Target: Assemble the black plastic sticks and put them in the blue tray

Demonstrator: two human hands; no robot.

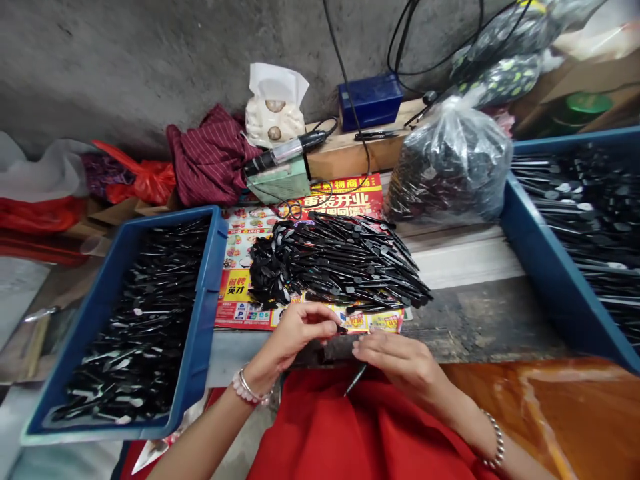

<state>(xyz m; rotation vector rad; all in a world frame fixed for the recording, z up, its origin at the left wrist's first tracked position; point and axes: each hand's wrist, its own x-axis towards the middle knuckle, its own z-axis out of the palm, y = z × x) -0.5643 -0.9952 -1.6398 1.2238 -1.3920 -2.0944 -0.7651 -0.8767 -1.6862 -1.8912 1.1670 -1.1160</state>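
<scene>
A light, steady grip should serve best, the left hand [305, 325] pinching a small black piece [343, 329] and the right hand [397, 357] closed round a slim, dark, pointed rod [355, 380], near the heap of thin black pieces [340, 260] on the bench [480, 323].

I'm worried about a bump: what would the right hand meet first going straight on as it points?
Probably the left hand, or the small dark piece at its fingers; one view leaves depth unclear.
</scene>
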